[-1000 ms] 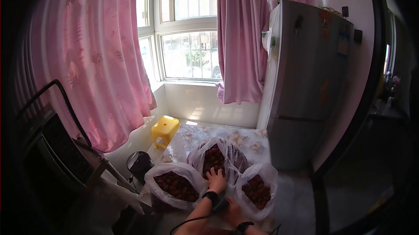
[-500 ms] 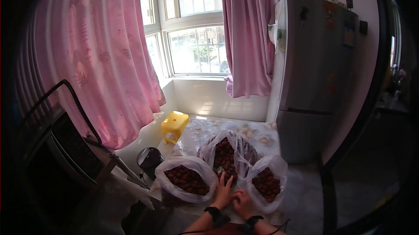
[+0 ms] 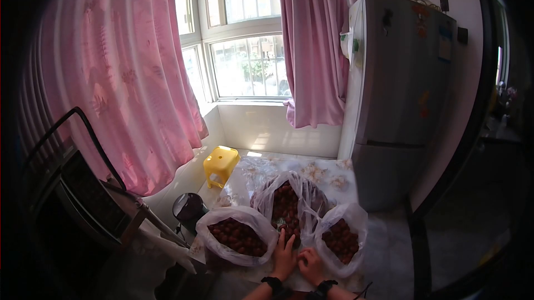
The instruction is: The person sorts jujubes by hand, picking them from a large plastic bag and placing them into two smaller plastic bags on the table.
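Three clear plastic bags full of reddish-brown dates stand with their mouths spread on the table point(image 3: 334, 175): a left bag point(image 3: 214, 252), a middle bag point(image 3: 314, 200) and a right bag point(image 3: 356, 233). My left hand point(image 3: 284, 260) reaches to the near edge of the middle bag, its fingers stretched out and touching the dates point(image 3: 286, 200) there. Beside it, my right hand point(image 3: 311, 267) rests between the middle and right bags with its fingers curled in. Whether it holds anything is hidden. Both wrists wear dark bands.
Beyond the table's left side are a yellow stool point(image 3: 221, 161) and a dark round container point(image 3: 189, 207). At far left stands a dark appliance on a metal rack point(image 3: 158, 219). A grey refrigerator point(image 3: 406, 94) rises on the right, and pink curtains point(image 3: 133, 66) frame the window.
The view has shifted slightly, with the bags now a little lower. My left hand's fingers have drawn closer together and back toward me. My right hand stays curled beside it.
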Demonstrator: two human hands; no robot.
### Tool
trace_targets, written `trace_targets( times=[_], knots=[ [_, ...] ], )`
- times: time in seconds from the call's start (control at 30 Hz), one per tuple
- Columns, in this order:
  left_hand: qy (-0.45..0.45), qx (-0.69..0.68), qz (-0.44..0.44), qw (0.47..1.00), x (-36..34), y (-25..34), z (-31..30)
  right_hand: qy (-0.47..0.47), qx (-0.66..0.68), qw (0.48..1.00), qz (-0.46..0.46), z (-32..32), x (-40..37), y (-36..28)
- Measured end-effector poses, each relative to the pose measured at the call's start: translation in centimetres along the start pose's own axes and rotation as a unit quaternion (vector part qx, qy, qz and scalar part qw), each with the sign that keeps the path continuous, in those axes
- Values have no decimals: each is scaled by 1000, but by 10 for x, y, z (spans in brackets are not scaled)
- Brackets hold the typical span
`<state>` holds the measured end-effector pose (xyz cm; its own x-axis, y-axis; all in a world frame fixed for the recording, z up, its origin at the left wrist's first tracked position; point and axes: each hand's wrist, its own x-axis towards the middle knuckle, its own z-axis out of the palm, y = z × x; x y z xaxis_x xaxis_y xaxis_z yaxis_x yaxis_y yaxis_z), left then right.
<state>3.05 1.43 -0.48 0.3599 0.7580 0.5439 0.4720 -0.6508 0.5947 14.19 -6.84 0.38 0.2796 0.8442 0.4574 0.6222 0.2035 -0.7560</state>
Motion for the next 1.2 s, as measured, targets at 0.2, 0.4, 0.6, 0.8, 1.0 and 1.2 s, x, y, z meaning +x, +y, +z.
trace_targets(
  times=[0.2,0.4,0.6,0.8,1.0,1.2],
  knots=[
    [-4,-28,-16,999,0,-1,-2,-7,5,1000,-4,-5,4,-10],
    [-2,-31,-23,999,-1,-2,0,-13,0,1000,-4,-4,3,-6],
    [-4,-35,-34,999,-1,-3,1,-12,-1,1000,-16,-1,4,-2],
    [-13,-35,-45,998,0,0,-1,-16,1,1000,0,-1,3,-1],
    [4,-32,-47,998,-1,1,-1,-21,-2,1000,-6,-3,3,-3],
    [17,-70,-67,995,-2,0,-2,-20,8,1000,-6,0,2,2]
  ],
)
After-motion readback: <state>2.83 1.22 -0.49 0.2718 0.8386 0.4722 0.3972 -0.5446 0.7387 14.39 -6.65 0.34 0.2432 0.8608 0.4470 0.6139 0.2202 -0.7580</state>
